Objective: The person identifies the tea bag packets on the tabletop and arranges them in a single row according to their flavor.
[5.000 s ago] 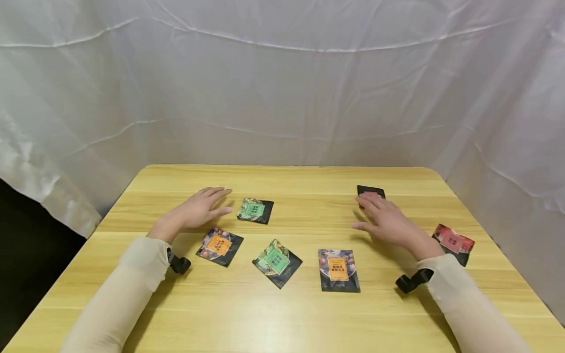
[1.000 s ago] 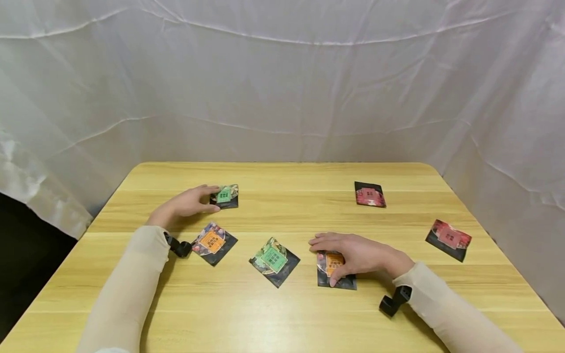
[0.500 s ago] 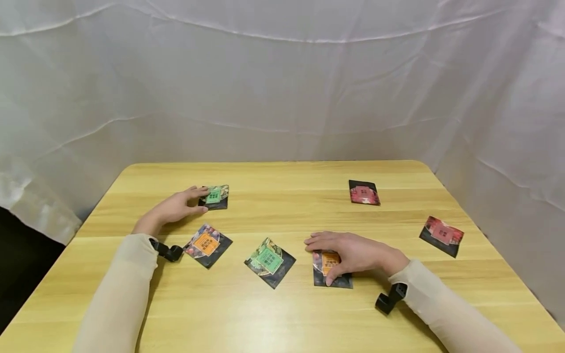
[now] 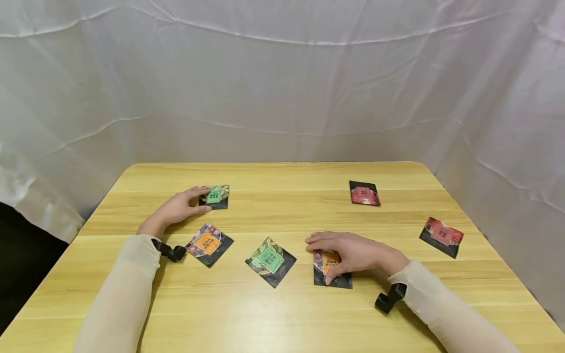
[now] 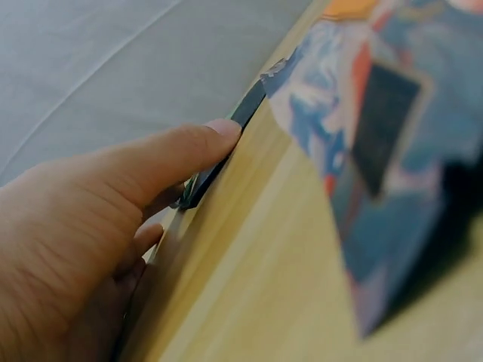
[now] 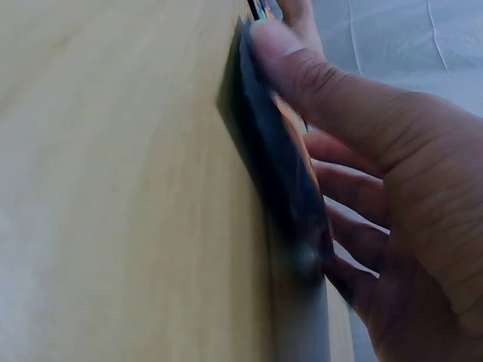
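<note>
In the head view, my left hand (image 4: 178,206) holds a green-labelled tea sachet (image 4: 218,197) at the far left, thumb at its near edge and fingertips on its upper left. The left wrist view shows that thumb against the dark, flat-lying sachet. My right hand (image 4: 357,252) arches over an orange-labelled tea sachet (image 4: 331,262), gripping it between thumb on the near edge and fingers at the far side; the hand covers its right part. In the right wrist view the thumb presses the orange-labelled sachet's dark edge (image 6: 260,136).
A second orange-labelled sachet (image 4: 209,244) lies near the left wrist camera, with another green-labelled one (image 4: 271,262) to its right. Two red-labelled sachets (image 4: 364,193) (image 4: 442,237) lie at the right. White curtains (image 4: 282,88) hang behind the wooden table (image 4: 273,318).
Since five seconds ago, my left hand has slid the green-labelled sachet leftward. My right hand has left the far red-labelled sachet for the orange-labelled one. Both hands hardly moved in the last half second.
</note>
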A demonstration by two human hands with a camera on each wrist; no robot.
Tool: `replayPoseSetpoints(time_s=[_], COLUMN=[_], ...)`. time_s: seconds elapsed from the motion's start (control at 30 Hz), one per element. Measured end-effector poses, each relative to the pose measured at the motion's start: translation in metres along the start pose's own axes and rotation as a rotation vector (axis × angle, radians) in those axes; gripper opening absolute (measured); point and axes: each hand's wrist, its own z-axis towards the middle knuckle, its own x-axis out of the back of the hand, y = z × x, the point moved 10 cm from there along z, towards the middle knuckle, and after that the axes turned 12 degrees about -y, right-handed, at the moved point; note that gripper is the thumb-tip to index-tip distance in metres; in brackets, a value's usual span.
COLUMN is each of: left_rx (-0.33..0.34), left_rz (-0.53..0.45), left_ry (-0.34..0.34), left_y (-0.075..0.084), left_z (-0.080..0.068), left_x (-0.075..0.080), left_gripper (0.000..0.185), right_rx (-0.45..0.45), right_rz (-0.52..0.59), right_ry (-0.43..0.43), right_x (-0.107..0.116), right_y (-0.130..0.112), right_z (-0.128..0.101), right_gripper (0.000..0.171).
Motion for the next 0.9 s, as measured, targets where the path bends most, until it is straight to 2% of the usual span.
replayPoseSetpoints(time_s=[0.2,0.4,0.63,0.9], left_rx=[-0.019,-0.002,-0.022,-0.041], left_rz=[0.012,0.019,0.049,0.060], left_ry=[0.003,0.012,0.013,0.020], left_y=[0.001,0.001,0.007,0.009], left_z=[-0.002,-0.002,0.005,0.007], left_x=[-0.004,-0.001,0.000,-0.003], left_gripper=[0.080,0.082,0.082,0.081], right_rx=[0.035,0.076,0.082,0.179], right_rz=[-0.066,-0.102,-0.084,-0.117], right_ry=[0.080,0.158,0.120,0.047], right_x=[0.007,0.024,0.030,0.022], right_y=[-0.006,-0.023,-0.042,-0.064], right_z=[0.001,0.009,0.026,0.053], right_gripper=[0.069,0.067,0.065,0.065])
